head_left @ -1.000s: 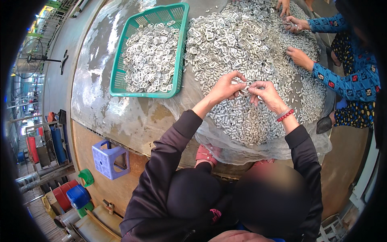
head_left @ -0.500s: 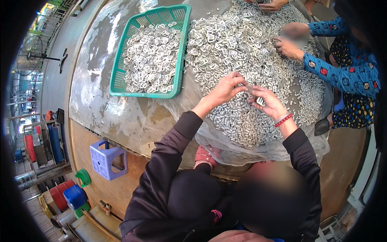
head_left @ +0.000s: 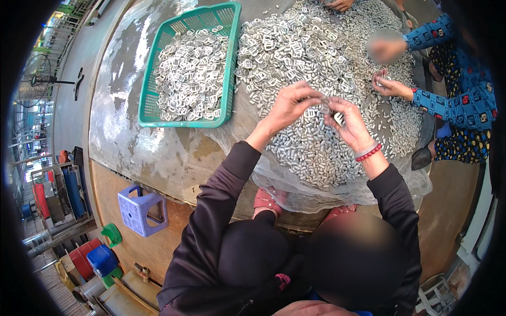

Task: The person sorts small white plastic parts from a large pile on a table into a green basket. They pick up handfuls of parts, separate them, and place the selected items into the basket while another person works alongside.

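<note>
Over the pile, my left hand (head_left: 291, 107) and my right hand (head_left: 349, 124) meet with fingertips almost touching. A small metal buckle (head_left: 339, 118) shows within the curled fingers of my right hand. The thumb and fingers of my left hand are pinched together at a tiny grey piece between the hands, too small to name. Beneath them spreads a heap of small silvery metal pellets (head_left: 316, 158), mixed with flat slotted metal buckles (head_left: 269, 39) farther back. The heap lies on a clear plastic sheet (head_left: 295, 197).
A green plastic basket (head_left: 230, 79) full of similar buckles stands left of the heap. A co-worker's patterned blue sleeves (head_left: 448, 108) and hands reach in from the right; another person's hand (head_left: 340, 5) is at the far edge. A purple stool (head_left: 132, 210) stands at lower left.
My hands stay together over the heap, with only slight finger shifts. The co-worker's hands on the right have moved apart, the nearer one lifted and turned upward. The view has shifted slightly.
</note>
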Demonstrator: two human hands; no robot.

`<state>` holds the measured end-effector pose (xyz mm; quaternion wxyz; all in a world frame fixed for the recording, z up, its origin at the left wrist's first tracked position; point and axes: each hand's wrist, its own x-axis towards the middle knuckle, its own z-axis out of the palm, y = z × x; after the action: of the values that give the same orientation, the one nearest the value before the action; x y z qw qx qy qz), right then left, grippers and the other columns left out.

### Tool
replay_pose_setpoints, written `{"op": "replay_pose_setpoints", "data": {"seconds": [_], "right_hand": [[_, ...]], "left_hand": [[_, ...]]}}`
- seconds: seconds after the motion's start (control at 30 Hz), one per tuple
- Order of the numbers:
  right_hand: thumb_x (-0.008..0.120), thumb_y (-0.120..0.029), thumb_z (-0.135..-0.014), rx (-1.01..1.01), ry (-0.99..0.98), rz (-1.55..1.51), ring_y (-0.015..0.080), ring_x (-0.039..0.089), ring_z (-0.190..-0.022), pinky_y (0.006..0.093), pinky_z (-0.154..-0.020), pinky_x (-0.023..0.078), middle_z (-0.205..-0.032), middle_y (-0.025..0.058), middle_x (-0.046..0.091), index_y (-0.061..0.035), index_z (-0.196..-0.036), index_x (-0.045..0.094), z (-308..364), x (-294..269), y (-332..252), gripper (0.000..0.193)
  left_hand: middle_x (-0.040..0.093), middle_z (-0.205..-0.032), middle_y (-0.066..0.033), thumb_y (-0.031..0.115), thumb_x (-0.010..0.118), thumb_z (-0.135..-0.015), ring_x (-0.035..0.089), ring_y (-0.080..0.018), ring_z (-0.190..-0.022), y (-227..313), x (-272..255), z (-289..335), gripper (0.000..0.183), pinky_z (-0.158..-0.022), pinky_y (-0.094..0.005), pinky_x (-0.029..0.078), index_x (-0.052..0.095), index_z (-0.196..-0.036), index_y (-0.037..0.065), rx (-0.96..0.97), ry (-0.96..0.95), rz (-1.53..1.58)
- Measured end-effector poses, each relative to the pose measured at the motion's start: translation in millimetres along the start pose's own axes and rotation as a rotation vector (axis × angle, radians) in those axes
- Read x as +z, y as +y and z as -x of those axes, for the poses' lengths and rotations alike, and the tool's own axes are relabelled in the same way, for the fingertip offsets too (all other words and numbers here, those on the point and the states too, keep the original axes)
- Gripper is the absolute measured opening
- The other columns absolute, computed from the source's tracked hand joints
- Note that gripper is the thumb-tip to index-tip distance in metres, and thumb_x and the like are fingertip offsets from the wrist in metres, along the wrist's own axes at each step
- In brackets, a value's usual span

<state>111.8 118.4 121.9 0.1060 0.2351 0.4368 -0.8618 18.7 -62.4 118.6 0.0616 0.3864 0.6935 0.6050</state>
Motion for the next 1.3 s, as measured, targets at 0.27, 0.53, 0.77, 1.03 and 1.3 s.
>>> {"op": "replay_pose_setpoints", "data": {"seconds": [0.27, 0.53, 0.77, 1.03, 1.3], "right_hand": [[0.056, -0.028, -0.091, -0.008, -0.161, -0.355, 0.0170, 0.051, -0.069, 0.0218, -0.047, 0.041, -0.077, 0.0053, 0.052, -0.0073, -0.083, 0.054, -16.1, -65.7, -53.1, 0.022], [0.065, -0.016, -0.087, -0.006, -0.128, 0.012, 0.0101, 0.051, -0.069, 0.0164, -0.040, 0.032, -0.079, 0.0013, 0.052, -0.0088, -0.095, 0.055, -2.2, -74.2, -34.5, 0.015], [0.065, -0.012, -0.082, -0.719, -0.072, 1.473, 0.0265, 0.062, -0.075, 0.0365, -0.061, 0.049, -0.078, 0.0115, 0.060, -0.0043, -0.094, 0.065, -44.7, -67.9, 32.6, 0.015], [0.058, -0.012, -0.085, -0.365, 0.044, 0.741, 0.0183, 0.058, -0.070, 0.0290, -0.051, 0.044, -0.080, 0.0060, 0.061, -0.0030, -0.093, 0.063, -51.0, -71.9, -10.8, 0.012], [0.053, -0.025, -0.093, -0.194, -0.434, -0.365, 0.0199, 0.050, -0.078, 0.0166, -0.035, 0.037, -0.098, 0.0161, 0.049, -0.0014, -0.092, 0.047, 0.4, -85.4, -73.5, 0.024]], "left_hand": [[0.056, -0.085, -0.0054, 0.033, 0.053, -0.093, 0.050, -0.0121, -0.061, 14.0, -55.9, -3.7, 0.029, -0.041, -0.0196, 0.030, 0.055, -0.083, 0.006, -0.452, 0.275, 1.111], [0.061, -0.073, -0.0070, 0.035, 0.058, -0.092, 0.061, -0.0177, -0.066, -49.3, 7.4, 10.7, 0.030, -0.044, -0.0281, 0.042, 0.067, -0.084, 0.006, -0.726, -0.271, 0.055], [0.065, -0.079, -0.0178, 0.031, 0.068, -0.081, 0.063, -0.0357, -0.080, -74.2, 47.0, 43.1, 0.029, -0.071, -0.0450, 0.049, 0.065, -0.092, 0.004, -0.268, -0.293, -0.709], [0.055, -0.082, -0.0012, 0.018, 0.064, -0.085, 0.058, -0.0144, -0.078, -48.1, -13.6, 22.6, 0.014, -0.046, -0.0228, 0.041, 0.054, -0.084, 0.008, -0.736, -0.060, 0.807], [0.058, -0.084, -0.0090, 0.012, 0.063, -0.083, 0.059, -0.0159, -0.067, -59.6, 43.1, -33.9, 0.017, -0.046, -0.0263, 0.041, 0.062, -0.096, 0.003, -0.386, -0.343, 0.208]]}}
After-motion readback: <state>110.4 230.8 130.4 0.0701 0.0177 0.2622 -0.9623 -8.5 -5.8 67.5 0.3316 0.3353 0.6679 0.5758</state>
